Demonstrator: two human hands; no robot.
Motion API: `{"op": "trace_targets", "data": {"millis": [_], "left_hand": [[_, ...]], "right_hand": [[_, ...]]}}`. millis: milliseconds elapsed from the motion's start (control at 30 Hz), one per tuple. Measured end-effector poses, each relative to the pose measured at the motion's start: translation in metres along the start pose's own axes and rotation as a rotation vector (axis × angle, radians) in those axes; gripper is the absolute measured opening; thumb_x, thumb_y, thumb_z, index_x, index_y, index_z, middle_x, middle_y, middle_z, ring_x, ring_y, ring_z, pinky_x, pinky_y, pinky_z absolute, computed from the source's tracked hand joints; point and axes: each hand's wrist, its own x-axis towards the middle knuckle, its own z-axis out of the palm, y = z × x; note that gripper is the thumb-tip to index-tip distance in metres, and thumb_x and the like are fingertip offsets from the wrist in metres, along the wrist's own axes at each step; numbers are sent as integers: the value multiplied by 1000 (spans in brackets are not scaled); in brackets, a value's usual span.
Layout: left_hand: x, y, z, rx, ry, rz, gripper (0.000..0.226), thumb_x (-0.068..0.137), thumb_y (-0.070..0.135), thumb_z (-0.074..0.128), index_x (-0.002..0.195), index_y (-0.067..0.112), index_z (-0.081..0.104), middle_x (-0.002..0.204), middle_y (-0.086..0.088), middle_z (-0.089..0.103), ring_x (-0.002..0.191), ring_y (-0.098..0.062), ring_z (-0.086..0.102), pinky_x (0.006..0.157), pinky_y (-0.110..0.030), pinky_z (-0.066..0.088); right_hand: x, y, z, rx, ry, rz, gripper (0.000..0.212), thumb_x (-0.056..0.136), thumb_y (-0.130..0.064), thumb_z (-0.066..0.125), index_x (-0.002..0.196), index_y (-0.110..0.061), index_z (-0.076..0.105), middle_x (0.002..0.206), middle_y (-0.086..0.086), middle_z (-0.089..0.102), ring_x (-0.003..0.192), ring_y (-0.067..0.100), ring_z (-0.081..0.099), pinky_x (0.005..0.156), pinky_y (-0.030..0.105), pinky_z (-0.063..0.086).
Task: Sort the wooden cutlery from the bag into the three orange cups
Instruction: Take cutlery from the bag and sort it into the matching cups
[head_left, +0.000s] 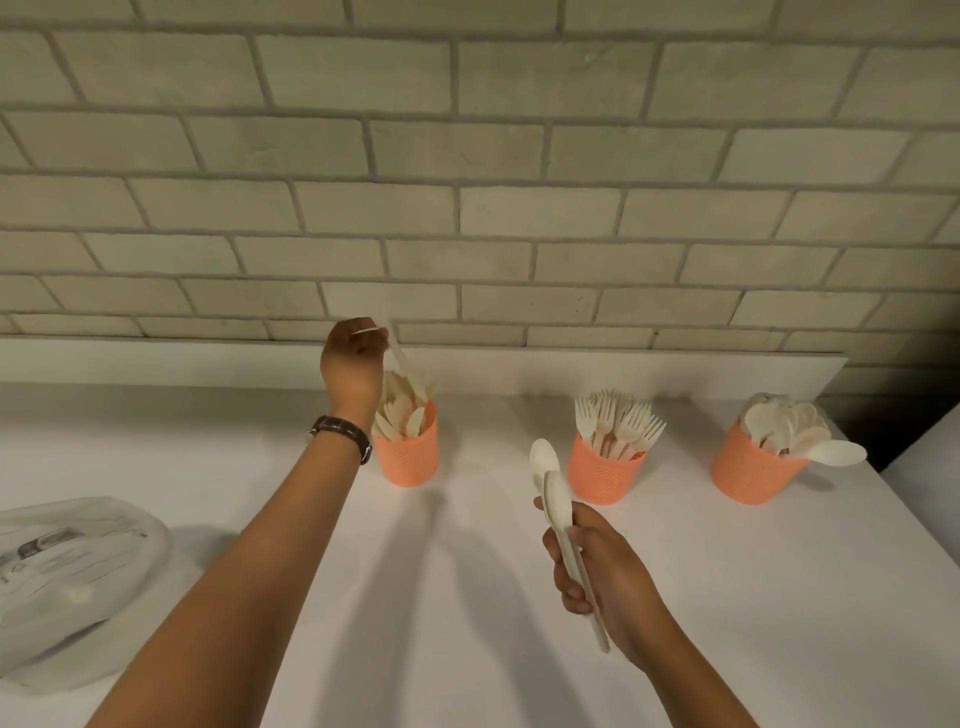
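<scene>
Three orange cups stand in a row on the white table. The left cup (406, 456) holds wooden knives, the middle cup (602, 475) forks, the right cup (750, 470) spoons. My left hand (349, 366) hovers just above the left cup, pinching a wooden knife (404, 364) whose lower end dips into that cup. My right hand (605, 571) is lower, in front of the middle cup, gripping two wooden spoons (556, 499) by their handles, bowls pointing up. The clear plastic bag (67, 577) lies flat at the left edge.
A brick wall (467, 182) with a white ledge runs behind the cups. The table's right edge (893, 499) falls away just past the spoon cup. A dark watch sits on my left wrist (343, 434).
</scene>
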Motion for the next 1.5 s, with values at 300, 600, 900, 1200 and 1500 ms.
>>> {"op": "trace_targets", "data": {"millis": [300, 600, 900, 1200, 1500], "left_hand": [[-13, -44, -8, 817, -162, 160, 33, 78, 36, 66, 107, 21, 69, 119, -9, 60, 108, -35, 48, 88, -36, 34], [-130, -4, 12, 229, -512, 186, 20, 82, 15, 67, 89, 34, 67, 95, 8, 57, 93, -17, 54, 88, -22, 40], [-225, 4, 54, 92, -674, -2, 14, 86, 14, 63, 92, 22, 72, 75, 13, 62, 55, 4, 50, 52, -3, 36], [-259, 22, 105, 88, -654, -52, 18, 86, 16, 63, 82, 33, 69, 86, 6, 71, 69, 1, 59, 64, -5, 42], [-265, 22, 124, 146, -564, -25, 17, 86, 19, 64, 86, 34, 70, 85, -23, 67, 85, -39, 59, 66, -22, 40]], "right_hand": [[0, -3, 1, 48, 100, -59, 21, 97, -3, 37, 105, -1, 57, 73, 6, 56, 65, 24, 63, 70, 36, 54], [-24, -11, -41, -78, 324, -131, 19, 96, -12, 43, 99, -9, 62, 84, 1, 75, 91, 12, 65, 78, 29, 45], [-65, -36, -152, -299, 602, -218, 12, 86, -6, 61, 83, -16, 66, 75, -1, 68, 68, 9, 65, 67, 15, 51], [-44, -120, -272, -219, 740, -641, 34, 81, 5, 62, 106, -13, 49, 97, 7, 63, 82, 11, 66, 72, 24, 56], [29, -109, -302, -611, 673, -630, 58, 85, -3, 59, 134, -16, 31, 79, -9, 55, 67, 10, 60, 62, 22, 51]]}}
